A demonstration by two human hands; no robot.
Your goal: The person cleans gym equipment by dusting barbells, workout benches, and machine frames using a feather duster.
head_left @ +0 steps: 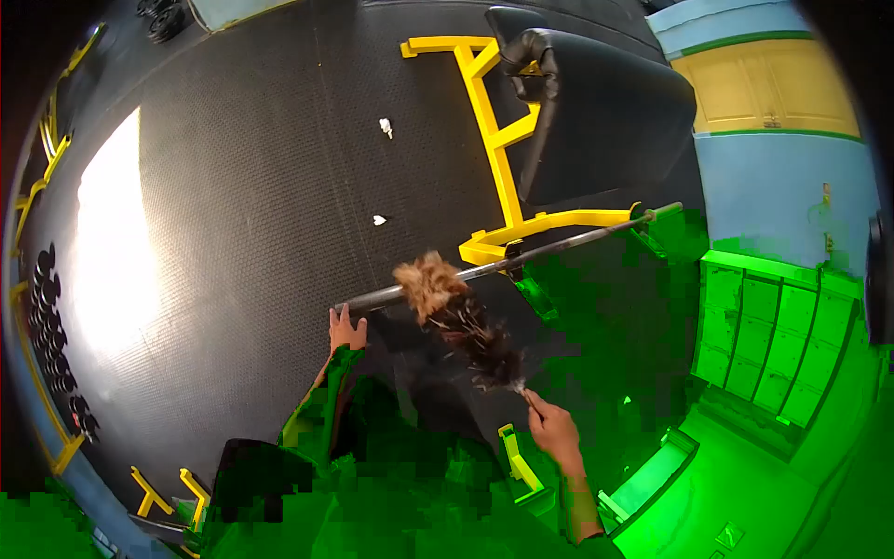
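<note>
A feather duster, with dark feathers and a light brown tip, lies across the view with its tip over a metal barbell. My right hand is closed round the duster's handle. At the barbell's left end is my left hand, its fingers spread and reaching the bar; whether they press on it is unclear. The bar runs up to the right, past the yellow frame of a bench with a black padded seat.
Black textured flooring carries two small white scraps. Dumbbells line the left edge. Lockers and a yellow cabinet stand at the right. Green image corruption covers the lower right and bottom.
</note>
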